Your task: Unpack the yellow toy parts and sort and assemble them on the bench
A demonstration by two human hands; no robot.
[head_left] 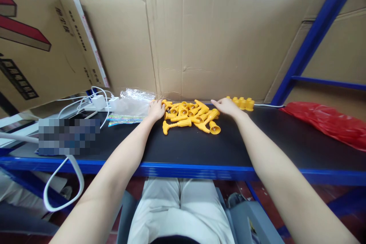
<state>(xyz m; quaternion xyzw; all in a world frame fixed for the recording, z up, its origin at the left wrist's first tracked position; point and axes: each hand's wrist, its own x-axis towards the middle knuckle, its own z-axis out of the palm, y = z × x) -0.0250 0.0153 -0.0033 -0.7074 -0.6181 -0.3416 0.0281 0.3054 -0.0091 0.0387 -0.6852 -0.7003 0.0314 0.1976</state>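
Note:
On the black tabletop lies a loose pile of yellow plastic parts [183,112], some T-shaped handles with ridged shafts, others flared cups. My left hand [156,110] rests at the pile's left edge with fingers laid forward, touching or very close to a yellow piece there. At the pile's right side is my right hand [227,106], its fingers stretched out and partly hidden behind the hand. Just beyond it stands a tight group of yellow ridged cylinders [243,103]. One T-shaped handle [177,125] and one cup [214,128] lie at the pile's near edge.
Clear plastic bags [133,103] lie left of my left hand, beside white chargers and cables [98,101]. A red plastic bag [323,120] sits at the right. Cardboard [200,45] walls the back, and a blue rail [194,170] edges the front.

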